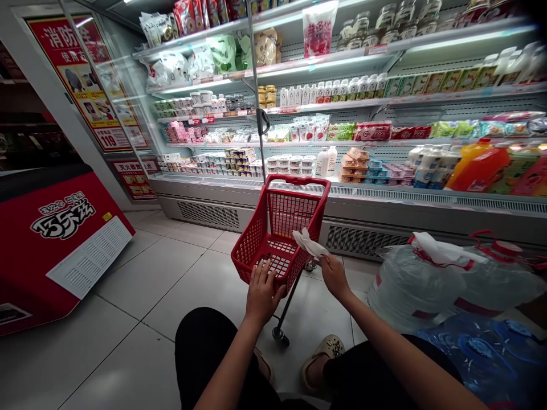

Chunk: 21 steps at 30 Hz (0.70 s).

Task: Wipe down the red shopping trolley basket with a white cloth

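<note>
In front of me stands a small red plastic shopping cart (252, 242) with lattice walls, and nothing lies in its basket. My left hand (261, 293) rests at the basket's near rim, fingers stretched out flat over it and thumb to the right. Beside the basket's right wall, my right hand (334, 276) pinches a crumpled white tissue (311, 245), whose loose end reaches over the rim. One caster (281, 336) shows below the cart.
An open-front refrigerated display (363, 205) with bottles, cups and packs runs behind the cart. Large wrapped water jugs (412, 285) and blue-lidded bottles (482, 353) stand at my right. A red chest freezer (64, 239) is on the left, with tiled floor (154, 296) between.
</note>
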Available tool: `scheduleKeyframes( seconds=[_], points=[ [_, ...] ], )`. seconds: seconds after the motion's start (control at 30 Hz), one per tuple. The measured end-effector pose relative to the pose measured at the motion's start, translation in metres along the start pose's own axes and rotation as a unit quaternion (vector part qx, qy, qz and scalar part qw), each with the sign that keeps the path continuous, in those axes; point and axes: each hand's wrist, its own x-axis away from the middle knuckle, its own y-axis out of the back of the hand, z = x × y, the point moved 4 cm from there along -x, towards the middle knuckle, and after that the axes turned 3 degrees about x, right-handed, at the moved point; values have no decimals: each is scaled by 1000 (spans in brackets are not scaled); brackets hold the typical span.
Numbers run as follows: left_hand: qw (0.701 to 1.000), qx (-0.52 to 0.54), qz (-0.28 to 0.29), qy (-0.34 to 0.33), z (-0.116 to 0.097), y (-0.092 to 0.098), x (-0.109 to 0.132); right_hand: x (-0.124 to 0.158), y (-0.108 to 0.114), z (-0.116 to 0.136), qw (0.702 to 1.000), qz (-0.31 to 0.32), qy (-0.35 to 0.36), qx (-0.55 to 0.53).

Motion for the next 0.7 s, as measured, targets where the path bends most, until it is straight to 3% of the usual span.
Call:
scheduleKeyframes(
  seconds=[0.07, 0.13, 0.2, 0.27, 0.37, 0.53, 0.7],
  points=[
    [1000, -3, -3, -1, 0, 0, 0, -4, 1, 18, 984, 51, 115, 125],
    [1000, -6, -3, -1, -1, -1, 1, 0, -6, 31, 941, 103, 226, 231],
    [1000, -8, -1, -1, -2, -1, 2, 8, -14, 36, 903, 134, 290, 288],
    [1000, -7, 1, -1, -3, -1, 2, 16, -21, 37, 888, 152, 310, 303],
    [1000, -7, 2, 0, -4, -1, 3, 21, -28, 39, 890, 157, 305, 301],
    [1000, -6, 3, -2, -7, -2, 2, 18, -35, 47, 898, 128, 299, 297],
    [1000, 3, 2, -15, -6, -2, 4, 16, -37, 37, 891, 108, 318, 305]
  ],
)
